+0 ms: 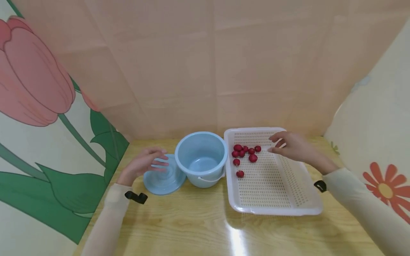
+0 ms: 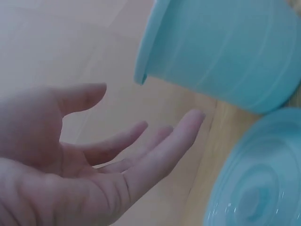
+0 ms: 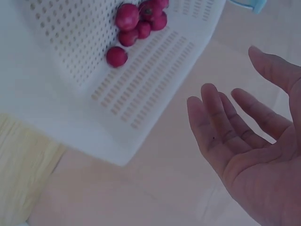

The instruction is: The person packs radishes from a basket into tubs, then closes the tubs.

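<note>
Left hand [image 1: 145, 164] is hovering by the blue lid [image 1: 164, 184], right hand [image 1: 293, 146] by the white basket [image 1: 275, 212] where red produce [image 1: 253, 158] is lying — both empty, fingers loosely parted — probably pre-pick, next needing a pinch

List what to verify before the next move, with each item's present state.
1. Hands free: ok; left hand and right hand hold nothing.
2. Bucket upright and uncovered: ok.
3. Lid out of the way: ok; it lies on the table beside the bucket.
4. Red round items inside the white basket: ok; all those in view.
5. Right hand touching an item: not ok; its fingers are apart from them.
6. Items' undersides undamaged: cannot tell; hidden.
</note>
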Tool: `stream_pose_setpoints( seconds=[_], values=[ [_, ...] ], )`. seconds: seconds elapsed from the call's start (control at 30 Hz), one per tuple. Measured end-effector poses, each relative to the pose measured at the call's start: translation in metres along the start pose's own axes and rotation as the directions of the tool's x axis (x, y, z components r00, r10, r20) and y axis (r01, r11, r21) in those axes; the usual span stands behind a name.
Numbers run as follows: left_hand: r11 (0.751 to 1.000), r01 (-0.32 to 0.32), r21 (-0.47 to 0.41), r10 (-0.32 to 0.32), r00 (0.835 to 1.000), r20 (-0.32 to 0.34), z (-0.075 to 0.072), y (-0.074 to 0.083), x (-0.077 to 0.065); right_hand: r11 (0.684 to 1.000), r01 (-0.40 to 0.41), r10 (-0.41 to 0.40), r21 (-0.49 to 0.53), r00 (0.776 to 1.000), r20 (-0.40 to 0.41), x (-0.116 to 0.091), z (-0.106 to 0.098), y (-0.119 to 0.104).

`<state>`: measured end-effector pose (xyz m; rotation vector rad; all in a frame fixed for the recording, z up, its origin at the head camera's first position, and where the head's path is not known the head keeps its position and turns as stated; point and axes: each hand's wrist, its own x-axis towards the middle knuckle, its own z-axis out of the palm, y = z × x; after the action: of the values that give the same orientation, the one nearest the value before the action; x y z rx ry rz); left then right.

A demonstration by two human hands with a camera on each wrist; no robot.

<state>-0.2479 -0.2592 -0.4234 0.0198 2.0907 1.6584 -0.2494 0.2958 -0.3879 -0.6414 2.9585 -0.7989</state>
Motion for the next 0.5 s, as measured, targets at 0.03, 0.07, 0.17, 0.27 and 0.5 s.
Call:
stream_pose_setpoints(
  seconds=[0.03,0.07,0.17,0.27,0.5],
  values=[
    [1.000,0.005,-0.015,-0.005,1.000,0.020,0.000,0.000,0.001,1.000,0.002,-0.002,0.011,1.000,0.000,0.000,0.003,-0.001],
    [1.000,0.007,-0.029,-0.005,0.999,0.040,0.001,0.000,0.002,1.000,0.008,-0.008,0.021,1.000,-0.002,0.000,0.006,-0.002],
    [0.998,0.011,-0.064,-0.006,0.997,0.082,0.002,0.000,0.003,0.999,0.001,-0.001,0.046,1.000,0.002,0.001,0.016,-0.005],
    [0.995,0.012,-0.099,0.000,0.993,0.116,0.005,0.002,0.005,0.997,0.005,-0.006,0.082,1.000,0.007,0.002,0.025,-0.008],
    [0.993,0.008,-0.121,0.009,0.991,0.132,0.012,0.005,0.008,0.989,0.036,-0.037,0.145,0.999,0.008,0.006,0.047,-0.010]
  ],
)
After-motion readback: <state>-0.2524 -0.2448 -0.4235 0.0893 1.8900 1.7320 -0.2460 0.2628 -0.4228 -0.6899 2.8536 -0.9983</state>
